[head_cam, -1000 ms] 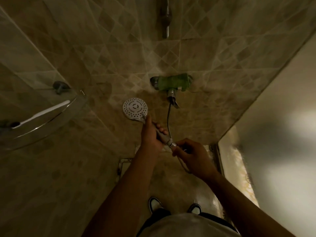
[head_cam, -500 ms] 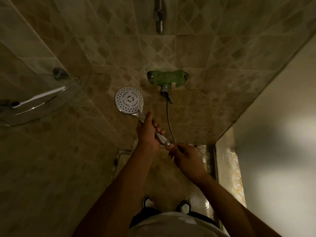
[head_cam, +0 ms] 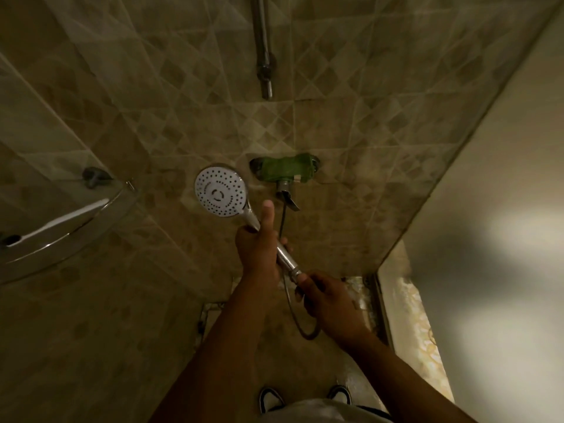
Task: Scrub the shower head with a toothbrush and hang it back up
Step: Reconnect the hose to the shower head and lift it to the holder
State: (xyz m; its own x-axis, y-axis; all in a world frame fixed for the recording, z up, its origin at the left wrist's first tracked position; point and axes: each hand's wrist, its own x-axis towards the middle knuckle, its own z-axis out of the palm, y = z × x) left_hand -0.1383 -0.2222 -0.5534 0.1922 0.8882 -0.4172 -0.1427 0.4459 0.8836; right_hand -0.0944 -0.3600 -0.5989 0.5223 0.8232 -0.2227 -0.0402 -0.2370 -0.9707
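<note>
The shower head [head_cam: 220, 191] is held off its hanger, its white perforated face turned toward the camera, in front of the tiled wall [head_cam: 351, 87] just left of the green-wrapped tap [head_cam: 285, 172]. No toothbrush is seen in either hand; a white stick-like thing [head_cam: 58, 222] that may be the toothbrush lies on the glass corner shelf [head_cam: 70, 239] at the left, along its curved front edge. From this it is judged that the head has been taken down, while whether the scrubbing is still to come or already finished cannot be settled — the face shows no foam or wetness that can be made out in the dim light. The hanging back on the rail [head_cam: 262, 44], which runs up the wall above the tap, is certainly left to do.

The handle is grasped by the left hand [head_cam: 259, 248] near its upper part, fingers wrapped round it and thumb laid straight along it toward the head. The lower end of the handle, where the hose [head_cam: 293, 309] joins, is pinched by the right hand [head_cam: 329, 300] with curled fingers — the hose loops down below that hand. Both forearms are stretched forward from the lower edge of the view, over the shoes [head_cam: 270, 398] on the floor.
</note>
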